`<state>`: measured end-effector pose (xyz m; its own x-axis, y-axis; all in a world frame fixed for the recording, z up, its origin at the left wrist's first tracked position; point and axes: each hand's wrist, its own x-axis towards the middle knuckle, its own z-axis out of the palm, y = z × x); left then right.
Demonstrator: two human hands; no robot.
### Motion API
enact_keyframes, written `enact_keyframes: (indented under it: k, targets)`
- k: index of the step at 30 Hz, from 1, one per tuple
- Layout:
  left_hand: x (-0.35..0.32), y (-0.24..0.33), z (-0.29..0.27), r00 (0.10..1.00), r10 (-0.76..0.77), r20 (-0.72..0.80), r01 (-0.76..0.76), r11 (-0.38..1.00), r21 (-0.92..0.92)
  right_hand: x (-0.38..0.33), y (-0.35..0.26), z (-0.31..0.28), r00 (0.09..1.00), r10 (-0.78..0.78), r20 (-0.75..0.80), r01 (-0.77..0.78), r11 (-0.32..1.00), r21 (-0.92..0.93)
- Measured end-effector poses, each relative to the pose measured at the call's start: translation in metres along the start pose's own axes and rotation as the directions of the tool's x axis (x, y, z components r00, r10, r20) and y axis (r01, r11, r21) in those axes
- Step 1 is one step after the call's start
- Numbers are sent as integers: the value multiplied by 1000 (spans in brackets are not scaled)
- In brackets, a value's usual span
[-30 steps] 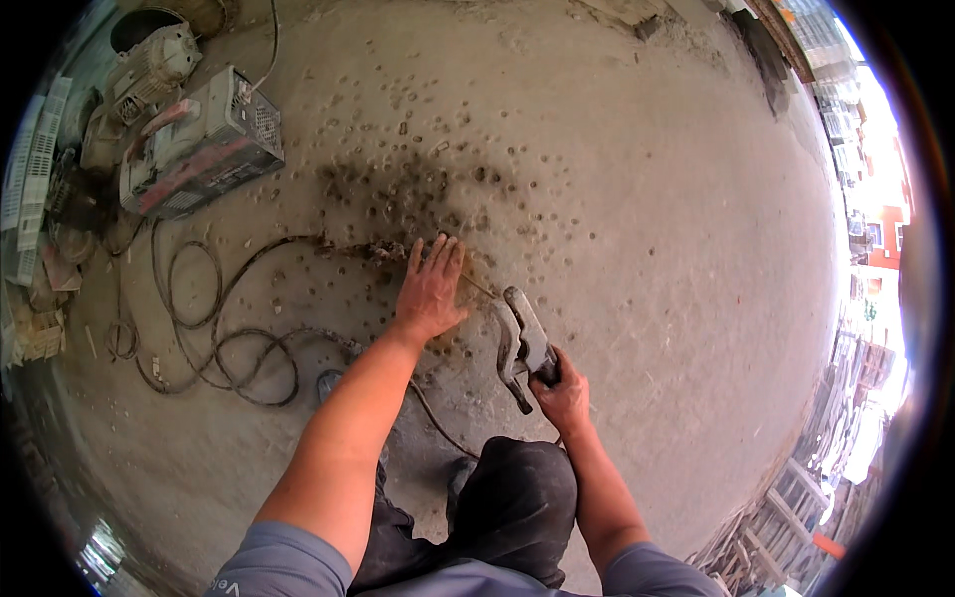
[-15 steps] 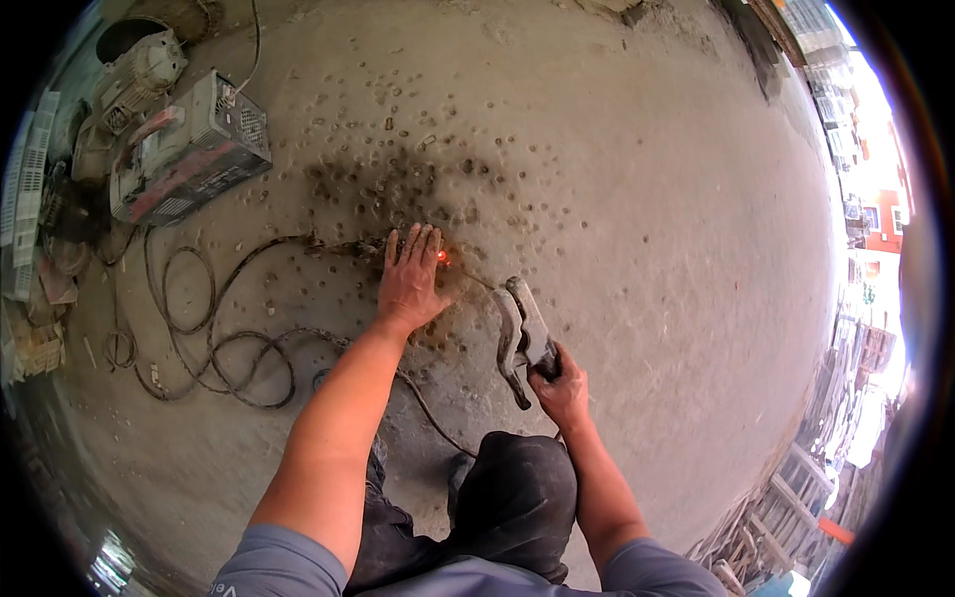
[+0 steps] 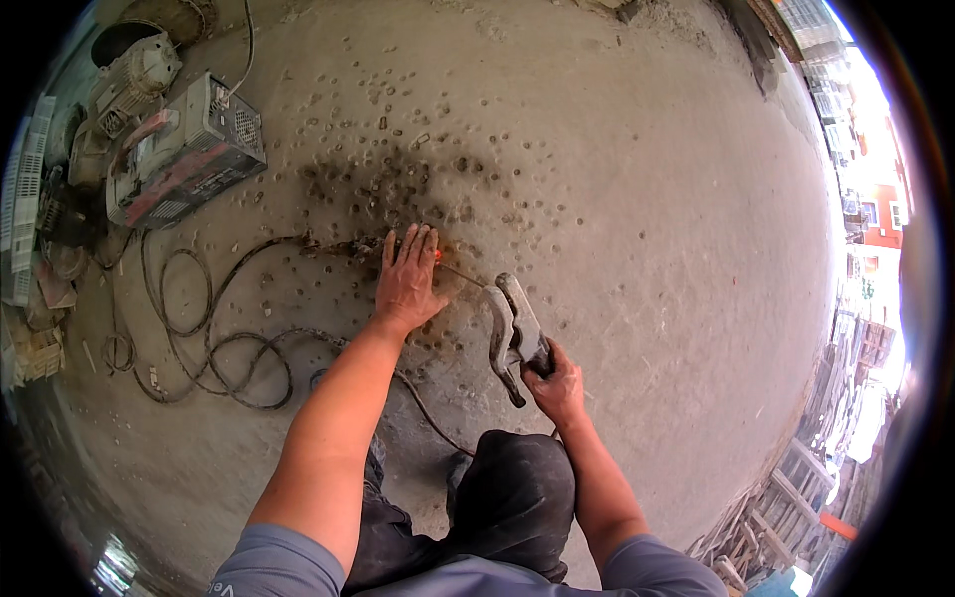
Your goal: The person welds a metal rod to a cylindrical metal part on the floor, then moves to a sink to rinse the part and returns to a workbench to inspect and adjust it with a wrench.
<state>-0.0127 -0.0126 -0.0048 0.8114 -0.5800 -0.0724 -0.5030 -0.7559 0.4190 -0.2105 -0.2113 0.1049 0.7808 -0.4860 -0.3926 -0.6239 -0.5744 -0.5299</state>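
Observation:
My right hand (image 3: 557, 386) is wrapped round the handle of a welding electrode holder (image 3: 521, 320), a worn grey clamp with a curved lever. A thin electrode rod (image 3: 464, 275) sticks out of its jaws toward the upper left. The rod's far end meets a small orange-red glow (image 3: 438, 256) beside my left fingers. My left hand (image 3: 406, 287) is open and holds nothing, its fingers stretched out and palm down over the glowing spot. It hides most of what lies beneath, so I cannot tell what the glowing piece is.
A dusty welding machine (image 3: 189, 154) stands at the upper left, close to an electric motor (image 3: 139, 80). Looped cable (image 3: 244, 335) lies left of my arm. Small round pieces or pits and a black scorched patch (image 3: 378, 184) mark the concrete floor. Lumber (image 3: 786, 497) is stacked at lower right.
The electrode holder and my right hand have shifted slightly left and up. The glow looks smaller and dimmer. My left hand stays spread in nearly the same place.

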Motion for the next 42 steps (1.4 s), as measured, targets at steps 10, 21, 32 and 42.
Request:
enact_keyframes:
  k: [10, 21, 32, 42]
  targets:
    - [-2, -1, 2, 1000, 13, -5, -13, 1000, -22, 3, -1, 2, 1000, -29, 1, 29, 999, 26]
    - [-2, 10, 1, 997, 63, 51, -64, 998, 10, 4, -2, 2, 999, -50, -16, 49, 999, -19]
    - [-1, 9, -3, 996, 64, 55, -66, 997, 27, 4, -4, 2, 999, -39, -22, 39, 999, -3]
    - [0, 11, -4, 994, 73, 79, -78, 996, 52, 5, -8, 0, 1000, -30, 2, 30, 1000, -1]
